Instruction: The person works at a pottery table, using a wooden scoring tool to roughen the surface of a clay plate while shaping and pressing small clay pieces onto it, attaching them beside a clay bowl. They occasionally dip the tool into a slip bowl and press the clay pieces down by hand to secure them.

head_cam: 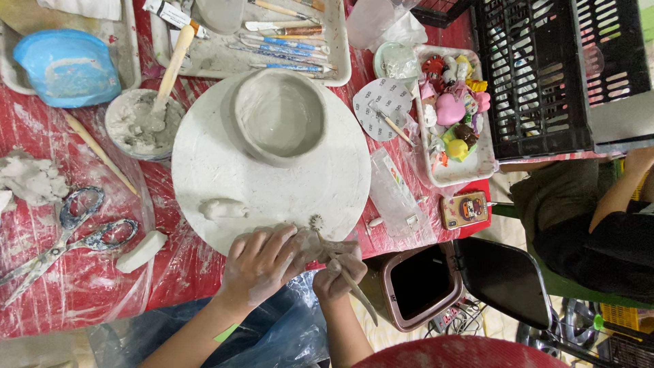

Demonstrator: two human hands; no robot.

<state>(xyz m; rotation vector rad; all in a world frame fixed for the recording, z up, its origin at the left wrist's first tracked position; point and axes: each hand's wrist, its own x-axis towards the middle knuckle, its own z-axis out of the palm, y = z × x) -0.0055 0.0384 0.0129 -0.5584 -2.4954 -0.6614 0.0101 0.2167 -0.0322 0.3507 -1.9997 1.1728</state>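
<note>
Head view: left hand [262, 262] cupped around small grey clay lump [310, 244] at near edge of round white turntable [204, 163]; right hand [337, 272] pinching thin wooden-handled tool [347, 276] against it. Likely risk: pressing too hard, tearing soft clay.

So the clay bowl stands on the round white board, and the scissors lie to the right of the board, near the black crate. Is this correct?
Not quite. The head view shows the clay bowl standing on the round white board, but the scissors lie to the left of the board, on the red plastic cover, far from the black crate.
</note>
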